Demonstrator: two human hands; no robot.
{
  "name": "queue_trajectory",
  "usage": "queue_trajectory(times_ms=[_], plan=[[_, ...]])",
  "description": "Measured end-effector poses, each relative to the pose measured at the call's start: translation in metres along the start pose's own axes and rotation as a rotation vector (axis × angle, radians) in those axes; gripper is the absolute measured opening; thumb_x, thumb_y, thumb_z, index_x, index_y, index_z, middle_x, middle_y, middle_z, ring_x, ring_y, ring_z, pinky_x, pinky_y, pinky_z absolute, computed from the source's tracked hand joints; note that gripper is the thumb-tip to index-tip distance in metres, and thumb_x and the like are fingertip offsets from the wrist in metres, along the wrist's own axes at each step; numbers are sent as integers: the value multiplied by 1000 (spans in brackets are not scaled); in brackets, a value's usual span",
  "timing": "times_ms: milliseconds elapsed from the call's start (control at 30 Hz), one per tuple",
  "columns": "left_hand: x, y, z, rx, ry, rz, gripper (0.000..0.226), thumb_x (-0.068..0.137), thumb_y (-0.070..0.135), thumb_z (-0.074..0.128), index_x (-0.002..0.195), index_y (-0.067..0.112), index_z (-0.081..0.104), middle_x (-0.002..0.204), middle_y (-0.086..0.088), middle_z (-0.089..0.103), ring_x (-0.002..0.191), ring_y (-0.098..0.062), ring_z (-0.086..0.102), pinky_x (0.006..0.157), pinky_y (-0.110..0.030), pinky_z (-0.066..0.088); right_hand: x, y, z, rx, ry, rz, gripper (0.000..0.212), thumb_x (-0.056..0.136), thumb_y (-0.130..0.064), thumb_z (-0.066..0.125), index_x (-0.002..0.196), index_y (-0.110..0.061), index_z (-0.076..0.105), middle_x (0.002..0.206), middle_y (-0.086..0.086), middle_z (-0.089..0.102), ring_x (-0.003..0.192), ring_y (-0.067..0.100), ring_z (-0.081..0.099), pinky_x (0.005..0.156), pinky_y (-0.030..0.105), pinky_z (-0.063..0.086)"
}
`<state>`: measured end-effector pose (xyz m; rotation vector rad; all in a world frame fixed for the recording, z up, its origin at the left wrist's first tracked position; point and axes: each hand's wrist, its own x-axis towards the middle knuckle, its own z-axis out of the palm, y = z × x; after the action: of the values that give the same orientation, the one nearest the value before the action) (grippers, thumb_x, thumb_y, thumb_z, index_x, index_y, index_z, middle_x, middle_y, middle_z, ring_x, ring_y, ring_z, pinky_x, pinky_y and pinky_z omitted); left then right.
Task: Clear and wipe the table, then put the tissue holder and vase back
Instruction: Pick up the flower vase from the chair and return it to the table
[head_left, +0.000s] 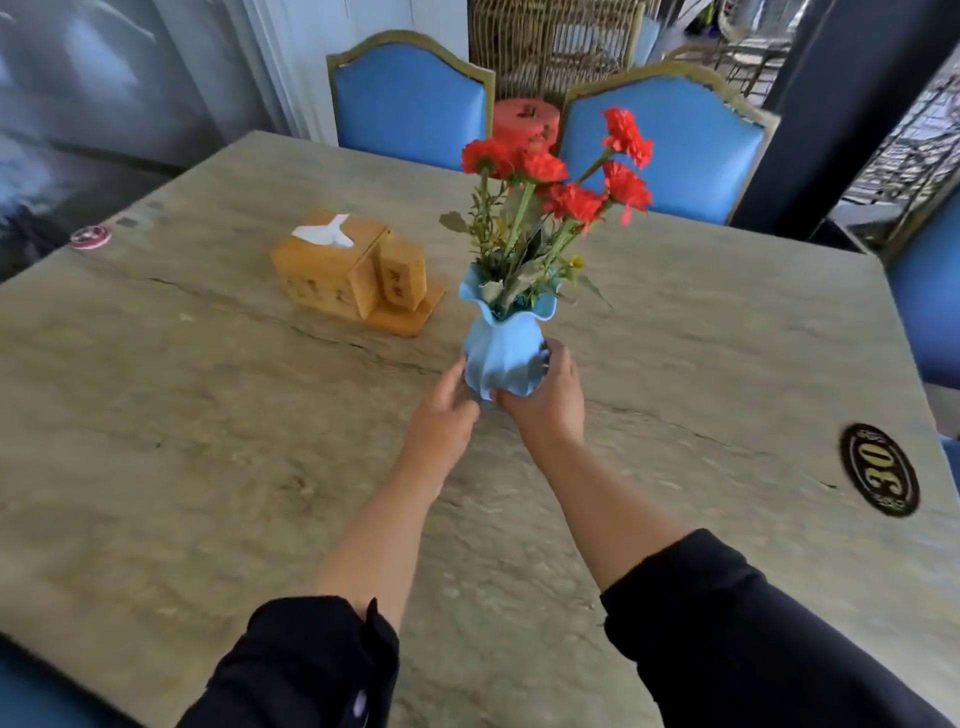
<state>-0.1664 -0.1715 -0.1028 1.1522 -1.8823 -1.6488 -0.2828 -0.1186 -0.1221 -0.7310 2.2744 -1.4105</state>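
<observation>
A light blue ribbed vase (501, 353) with red flowers (561, 171) stands near the middle of the stone-patterned table (208, 441). My right hand (545, 395) wraps around its lower right side and base. My left hand (441, 410) touches its lower left side with the fingers curled against it. Whether the vase rests on the table or hangs just above it, I cannot tell. A wooden tissue holder (353, 270) with a white tissue sticking out of the top sits to the left and behind the vase, apart from both hands.
Two blue chairs (410, 98) (670, 150) stand at the far edge, another at the right edge. A black oval "30" badge (879, 470) sits near the right edge. A small red round sticker (91, 236) is at the far left corner. A red cylinder (524, 122) shows between the chairs.
</observation>
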Motion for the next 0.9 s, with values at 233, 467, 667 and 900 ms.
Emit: queue_trajectory(times_ms=[233, 467, 667, 900], plan=[[-8, -57, -2, 987, 78, 155, 65, 96, 48, 22, 153, 18, 13, 162, 1, 2, 149, -19, 0, 119, -44, -2, -11, 13, 0, -2, 37, -27, 70, 79, -15, 74, 139, -21, 39, 137, 1, 48, 121, 22, 51, 91, 33, 48], [-10, -64, 9, 1135, 194, 221, 69, 89, 46, 5, 154, 20, 7, 162, 0, -1, 149, -18, -2, 120, -46, 3, 12, 4, 15, 70, 67, 25, 56, 80, -14, 74, 127, -25, 46, 128, -2, 54, 103, 20, 61, 78, 28, 47], [-11, -62, 9, 1107, 185, 214, 70, 88, 46, 5, 154, 21, 8, 162, 0, -2, 149, -18, -3, 120, -46, 0, 35, -11, 34, 66, 64, -6, 56, 81, -13, 73, 129, -18, 45, 130, 2, 52, 111, 20, 56, 79, 25, 43], [-11, -63, 8, 1099, 172, 191, 69, 90, 46, 6, 154, 21, 4, 162, 1, -7, 148, -17, -9, 120, -46, -2, 52, -20, 45, 55, 74, 9, 53, 82, -13, 72, 127, -19, 45, 131, 3, 52, 109, 20, 56, 74, 25, 38]])
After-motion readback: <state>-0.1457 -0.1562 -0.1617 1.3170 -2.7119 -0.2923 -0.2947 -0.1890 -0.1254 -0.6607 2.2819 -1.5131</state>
